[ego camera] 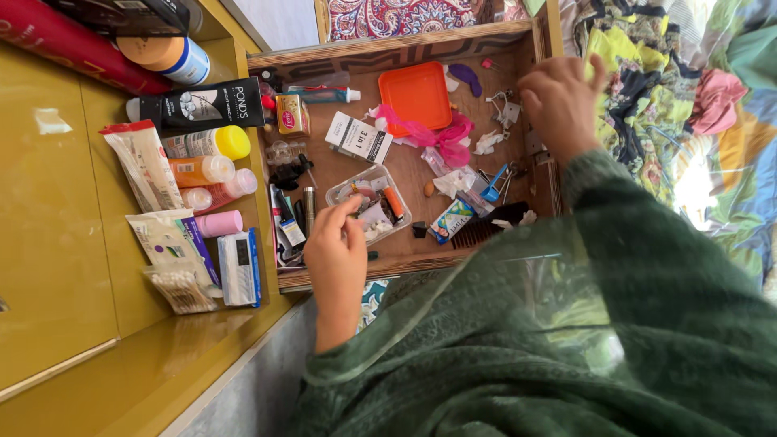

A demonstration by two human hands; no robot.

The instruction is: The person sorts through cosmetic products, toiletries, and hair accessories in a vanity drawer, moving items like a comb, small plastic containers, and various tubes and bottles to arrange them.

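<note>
My left hand (336, 259) reaches into an open wooden drawer (388, 50). Its thumb and forefinger pinch the near rim of a small clear plastic box (388, 188) that holds little items, one of them orange. My right hand (558, 101) hovers over the drawer's right side with its fingers curled by some metal clips (503, 105); whether it holds one is hidden. In the drawer lie an orange lid (417, 95), a pink ribbon (441, 133), a white carton (358, 137), a blue clip (494, 188) and a dark comb (486, 228). Both arms wear green sleeves.
A yellow cabinet top (65, 267) on the left carries a black tube (202, 105), a yellow-capped bottle (212, 143), orange and pink bottles, sachets, cotton buds (180, 287) and a white pack. Patterned bedding (655, 105) lies to the right.
</note>
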